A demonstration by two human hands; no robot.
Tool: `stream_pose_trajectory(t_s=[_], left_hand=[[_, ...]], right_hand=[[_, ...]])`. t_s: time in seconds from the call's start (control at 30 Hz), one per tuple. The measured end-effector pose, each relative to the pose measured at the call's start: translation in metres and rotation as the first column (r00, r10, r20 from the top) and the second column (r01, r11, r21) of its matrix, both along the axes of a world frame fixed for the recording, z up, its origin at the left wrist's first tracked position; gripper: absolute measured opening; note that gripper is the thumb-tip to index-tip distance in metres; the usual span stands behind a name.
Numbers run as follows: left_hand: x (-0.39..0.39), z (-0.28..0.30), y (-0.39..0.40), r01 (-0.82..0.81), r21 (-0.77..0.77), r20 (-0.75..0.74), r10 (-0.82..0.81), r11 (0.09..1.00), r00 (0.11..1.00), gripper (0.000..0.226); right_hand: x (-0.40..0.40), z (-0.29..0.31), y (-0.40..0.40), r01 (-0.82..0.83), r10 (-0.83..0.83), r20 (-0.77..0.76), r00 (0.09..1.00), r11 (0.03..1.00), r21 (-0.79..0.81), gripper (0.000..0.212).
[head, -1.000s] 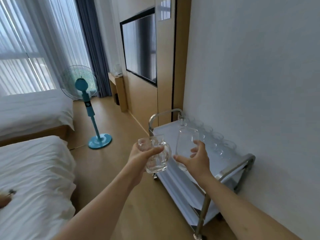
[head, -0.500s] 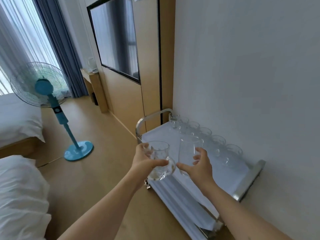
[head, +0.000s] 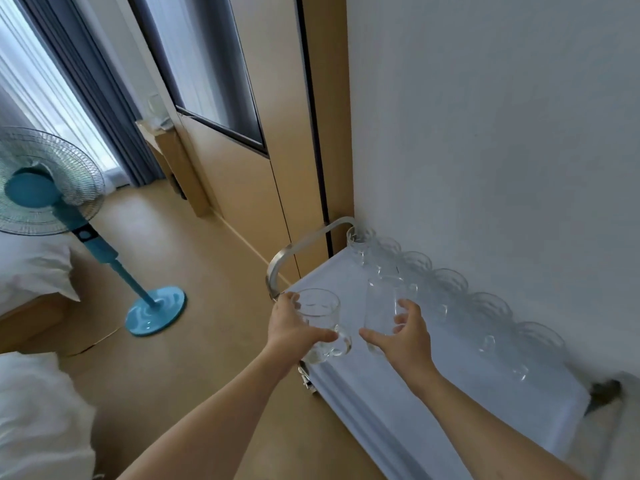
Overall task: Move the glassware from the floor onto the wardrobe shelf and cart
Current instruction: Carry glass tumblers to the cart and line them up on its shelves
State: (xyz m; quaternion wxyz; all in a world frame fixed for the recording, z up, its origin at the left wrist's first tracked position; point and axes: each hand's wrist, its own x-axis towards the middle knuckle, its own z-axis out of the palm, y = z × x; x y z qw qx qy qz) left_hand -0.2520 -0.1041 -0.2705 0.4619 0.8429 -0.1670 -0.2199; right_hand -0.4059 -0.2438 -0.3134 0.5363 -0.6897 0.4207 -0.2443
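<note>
Now both glasses have come over the cart (head: 433,393): left hand (head: 294,329) grips the mug (head: 320,323), right hand (head: 405,336) the tumbler (head: 381,306) (setting-down seems next).

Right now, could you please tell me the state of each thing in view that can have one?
left hand: grips the glass mug
glass mug: upright, empty, held over the cart's near edge
right hand: grips the tall glass
tall glass: upright, empty, held above the cart top
cart: parked against the wall
row of glasses: standing on the cart along the wall
fan: standing on the floor; running or not, cannot tell
</note>
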Motion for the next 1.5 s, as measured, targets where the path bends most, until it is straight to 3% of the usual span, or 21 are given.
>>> stream_pose_trajectory(t_s=[0.2,0.43,0.7,1.07,1.37,1.5], left_hand=[[0.063,-0.020,-0.043,0.035,0.138,0.110,-0.050,0.990,0.993,0.109],[0.149,-0.064,-0.101,0.169,0.219,0.068,-0.188,0.961,0.980,0.109],[0.223,-0.112,-0.172,0.313,0.153,-0.080,-0.304,0.937,0.949,0.107],[0.248,-0.148,-0.228,0.504,0.080,-0.103,-0.495,0.860,0.863,0.107],[0.239,-0.155,-0.222,0.505,0.002,-0.109,-0.502,0.863,0.858,0.125],[0.233,-0.156,-0.187,0.519,0.101,-0.006,-0.522,0.849,0.853,0.113]], right_hand=[[0.050,-0.019,-0.029,0.058,-0.057,-0.029,0.998,0.998,0.031,0.094],[0.117,-0.053,-0.053,0.215,-0.212,-0.069,0.975,0.975,0.052,0.089],[0.187,-0.071,-0.061,0.440,-0.432,-0.145,0.890,0.897,0.033,0.093],[0.221,-0.087,-0.047,0.661,-0.655,-0.128,0.745,0.751,0.004,0.093],[0.212,-0.098,-0.018,0.719,-0.712,-0.126,0.690,0.695,0.010,0.093],[0.201,-0.099,0.012,0.711,-0.707,-0.109,0.699,0.704,-0.011,0.092]])
